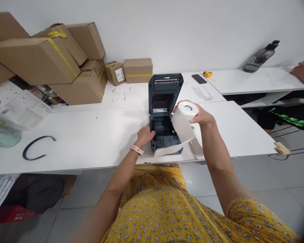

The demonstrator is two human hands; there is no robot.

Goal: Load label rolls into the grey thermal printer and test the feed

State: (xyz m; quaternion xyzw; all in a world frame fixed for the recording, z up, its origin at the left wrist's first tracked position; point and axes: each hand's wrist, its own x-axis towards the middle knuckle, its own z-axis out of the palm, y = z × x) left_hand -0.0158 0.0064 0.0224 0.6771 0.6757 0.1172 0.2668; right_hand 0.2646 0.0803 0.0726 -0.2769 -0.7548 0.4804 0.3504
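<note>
A dark label printer (164, 126) stands on the white table with its lid (165, 91) raised and its inner bay exposed. My left hand (145, 135) grips the printer's left edge, fingers bent over the rim. In my right hand (202, 116) is a white paper roll (184, 121), held from above and the right, beside the bay. A loose strip of paper (168, 149) trails from the roll across the printer's front edge. More loose paper hangs below the roll on its right side.
Cardboard boxes (40, 60) are piled at the back left. A black curved band (25, 148) lies at the left. Behind the printer on the right are a phone (199, 79) and yellow tape measure (207, 74). A bottle (260, 57) and another person's hand (302, 73) are farther right.
</note>
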